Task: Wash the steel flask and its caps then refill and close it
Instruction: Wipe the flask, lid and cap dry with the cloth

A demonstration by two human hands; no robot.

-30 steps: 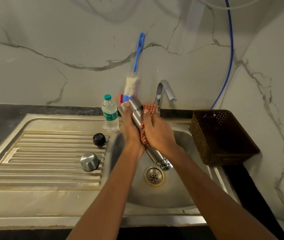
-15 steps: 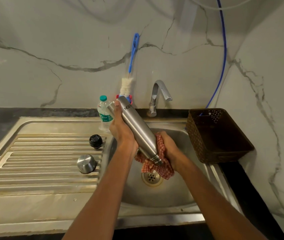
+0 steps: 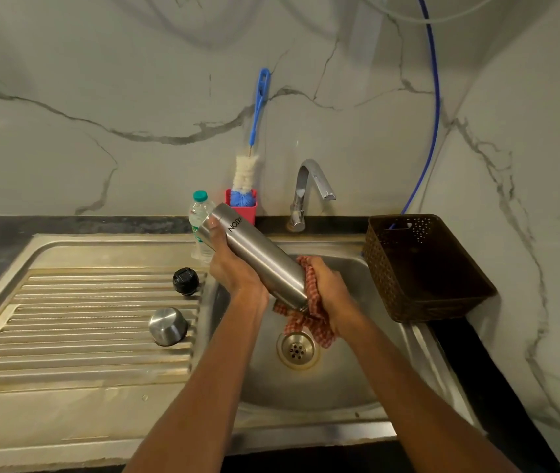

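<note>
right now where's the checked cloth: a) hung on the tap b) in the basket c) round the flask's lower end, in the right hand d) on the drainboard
c: the right hand holds the cloth round the lower end of the flask.

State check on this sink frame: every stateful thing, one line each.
steel flask: uncapped, tilted mouth-down over sink, left hand grips base end
checked cloth: bunched round flask neck, gripped by right hand
black cap: off, on drainboard
steel cap: off, on drainboard
tap: no water running
plastic bottle: upright, capped
</note>
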